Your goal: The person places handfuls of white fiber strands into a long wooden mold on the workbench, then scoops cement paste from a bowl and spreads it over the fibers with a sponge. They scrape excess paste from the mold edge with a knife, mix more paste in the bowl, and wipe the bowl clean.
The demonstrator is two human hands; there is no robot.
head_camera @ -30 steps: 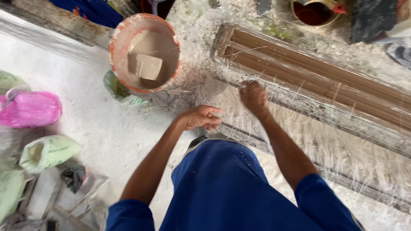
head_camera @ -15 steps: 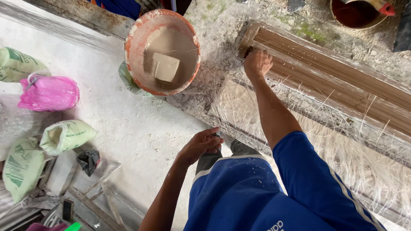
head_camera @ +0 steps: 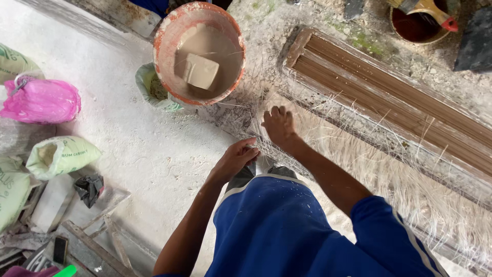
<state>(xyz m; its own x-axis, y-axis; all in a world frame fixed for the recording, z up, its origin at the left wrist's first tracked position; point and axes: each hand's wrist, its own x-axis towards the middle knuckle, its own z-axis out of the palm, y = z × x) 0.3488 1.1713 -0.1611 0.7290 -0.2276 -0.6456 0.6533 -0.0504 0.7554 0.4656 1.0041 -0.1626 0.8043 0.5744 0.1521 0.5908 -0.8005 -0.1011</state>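
Gripped a few pale strands with the left hand (head_camera: pixel 237 160), fingers curled nearly shut, thumb pinched against them at the near edge of the fibre mat (head_camera: pixel 359 164). Pressed the right hand (head_camera: pixel 279 125) flat onto the same mat, fingers spread wide and lying on the strands, nothing held inside the grip. Could not tell how many strands sat in the left pinch.

Lay spread over the floor (head_camera: pixel 128 133), that mat of whitish fibres, from just under both hands out along the near side of a long brown ribbed mould (head_camera: pixel 400 102), loose strands overlapping its edge.

Stood just beyond the hands, a round orange-rimmed bucket (head_camera: pixel 169 31), holding beige liquid with a square beige block (head_camera: pixel 201 72) lying in it. Sat touching the bucket's left side, a small greenish bag (head_camera: pixel 148 90), open at the top. Stood at the top right, well apart, a small pot (head_camera: pixel 410 33) of dark red liquid with a brush (head_camera: pixel 428 9) across its rim.

Lay further left on the floor, a pink plastic bag (head_camera: pixel 41 100), and nearer, a pale green sack (head_camera: pixel 64 154) open at one end showing white powder.
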